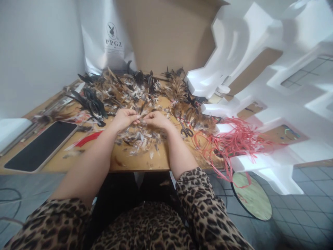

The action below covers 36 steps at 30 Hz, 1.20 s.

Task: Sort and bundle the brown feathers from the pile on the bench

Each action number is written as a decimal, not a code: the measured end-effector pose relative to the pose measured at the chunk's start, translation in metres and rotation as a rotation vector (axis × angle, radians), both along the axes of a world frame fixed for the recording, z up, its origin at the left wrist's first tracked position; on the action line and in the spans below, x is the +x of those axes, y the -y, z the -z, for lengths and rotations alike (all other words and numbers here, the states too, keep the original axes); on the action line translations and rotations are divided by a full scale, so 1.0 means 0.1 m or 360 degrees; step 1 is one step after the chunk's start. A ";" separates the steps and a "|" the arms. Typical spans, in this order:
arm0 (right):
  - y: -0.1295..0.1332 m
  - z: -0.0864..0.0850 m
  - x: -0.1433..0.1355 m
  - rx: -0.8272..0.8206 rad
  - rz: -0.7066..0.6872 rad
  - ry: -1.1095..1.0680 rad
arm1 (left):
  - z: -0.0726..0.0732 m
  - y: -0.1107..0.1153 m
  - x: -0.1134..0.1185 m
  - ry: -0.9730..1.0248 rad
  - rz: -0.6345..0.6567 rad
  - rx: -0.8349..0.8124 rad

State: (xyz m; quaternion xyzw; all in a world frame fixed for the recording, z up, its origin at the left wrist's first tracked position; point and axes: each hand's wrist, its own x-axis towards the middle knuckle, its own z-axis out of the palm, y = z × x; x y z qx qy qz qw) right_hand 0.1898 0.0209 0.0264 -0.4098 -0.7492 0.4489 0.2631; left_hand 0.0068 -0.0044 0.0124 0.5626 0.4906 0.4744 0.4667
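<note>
My left hand (126, 118) and my right hand (156, 120) meet over the middle of the table, fingers pinched close together. A small brown feather (142, 107) sticks up between the fingertips; both hands seem to grip its lower end, though the exact hold is blurred. Beneath them lies a loose scatter of pale and brown feathers (142, 140). Beyond my hands spreads a large heap of brown feathers (114, 85), with dark feathers (91, 104) to the left. Bundled brown feathers (194, 116) lie to the right, beside black-handled scissors (186, 132).
A phone (41, 146) lies at the left, near red strips (90, 139). On the right, tangled red ribbon (236, 137) hangs over white foam packing (281, 104). A silver bag (109, 38) and cardboard (169, 34) stand behind. A round stool (252, 196) is below, right.
</note>
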 end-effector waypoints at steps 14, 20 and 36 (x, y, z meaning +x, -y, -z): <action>0.02 0.01 -0.10 -0.0390 0.0086 -0.0669 | -0.07 0.04 0.06 0.0704 -0.0052 -0.0236; 0.03 0.03 -0.21 -0.0474 0.0239 -0.1088 | -0.07 0.05 0.06 0.0786 0.0043 -0.0379; 0.00 0.14 -0.30 -0.0118 0.0421 -0.0958 | -0.08 0.06 0.11 0.0793 -0.0026 -0.0419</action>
